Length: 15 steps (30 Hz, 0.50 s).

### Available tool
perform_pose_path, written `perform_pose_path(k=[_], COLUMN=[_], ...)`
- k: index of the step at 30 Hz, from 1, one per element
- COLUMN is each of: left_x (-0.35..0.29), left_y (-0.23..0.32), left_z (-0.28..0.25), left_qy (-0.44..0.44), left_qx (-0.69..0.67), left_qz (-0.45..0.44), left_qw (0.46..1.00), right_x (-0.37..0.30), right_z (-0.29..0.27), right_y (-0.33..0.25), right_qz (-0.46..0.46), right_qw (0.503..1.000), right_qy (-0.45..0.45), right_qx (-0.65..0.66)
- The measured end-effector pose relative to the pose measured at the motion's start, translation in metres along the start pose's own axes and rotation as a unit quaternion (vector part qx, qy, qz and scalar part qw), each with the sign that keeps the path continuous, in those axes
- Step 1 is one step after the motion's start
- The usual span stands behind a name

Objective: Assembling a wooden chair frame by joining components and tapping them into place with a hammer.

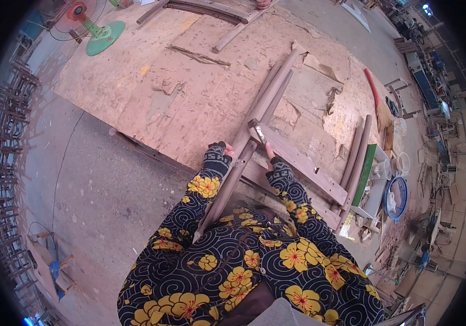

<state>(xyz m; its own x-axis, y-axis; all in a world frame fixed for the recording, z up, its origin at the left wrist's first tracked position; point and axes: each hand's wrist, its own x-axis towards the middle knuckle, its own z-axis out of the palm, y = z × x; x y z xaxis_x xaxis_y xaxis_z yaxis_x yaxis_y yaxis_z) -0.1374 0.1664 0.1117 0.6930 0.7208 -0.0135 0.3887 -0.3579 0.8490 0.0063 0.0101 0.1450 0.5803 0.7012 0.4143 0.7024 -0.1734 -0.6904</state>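
A brown wooden frame (298,163), resembling part of a chair, lies across the near edge of the worktable, its long rails running away from me. My left hand (228,150) is at the left side of a rail joint, fingers curled in close to the wood. Whatever those fingers may hold is hidden. To the right of that joint, my right hand (269,152) pinches the near end of a short shiny tool (260,134) with a dark far end. The tool lies over the corner where a flat rail meets the long one; its exact kind is unclear.
The worn plywood tabletop (119,76) carries another wooden frame (205,8) at the far edge, near another person's hand (263,4). A green-based fan (105,38) stands far left. On the right are a green-sided box (364,176), a blue basket (396,196) and a red-handled broom (372,87).
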Motion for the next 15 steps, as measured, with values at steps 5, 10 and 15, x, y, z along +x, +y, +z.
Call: perform_pose_path(k=[5,10,15], left_x=[0.000,-0.002,-0.005], left_y=[-0.008,0.002,-0.012], left_z=[0.001,-0.002,-0.002], left_qy=[-0.008,0.000,0.026], left_qx=[-0.026,-0.018,0.017], left_qz=[-0.006,0.002,-0.039], left_qw=[1.000,1.000,0.999], right_x=[0.035,-0.005,-0.022], right_z=[-0.040,-0.014,0.010], right_y=[-0.060,0.015,0.019], right_qz=[-0.030,-0.057,0.033], right_qw=[0.997,0.985,0.999], right_qy=[0.072,0.165,0.025], right_qx=[-0.023,-0.007,0.028])
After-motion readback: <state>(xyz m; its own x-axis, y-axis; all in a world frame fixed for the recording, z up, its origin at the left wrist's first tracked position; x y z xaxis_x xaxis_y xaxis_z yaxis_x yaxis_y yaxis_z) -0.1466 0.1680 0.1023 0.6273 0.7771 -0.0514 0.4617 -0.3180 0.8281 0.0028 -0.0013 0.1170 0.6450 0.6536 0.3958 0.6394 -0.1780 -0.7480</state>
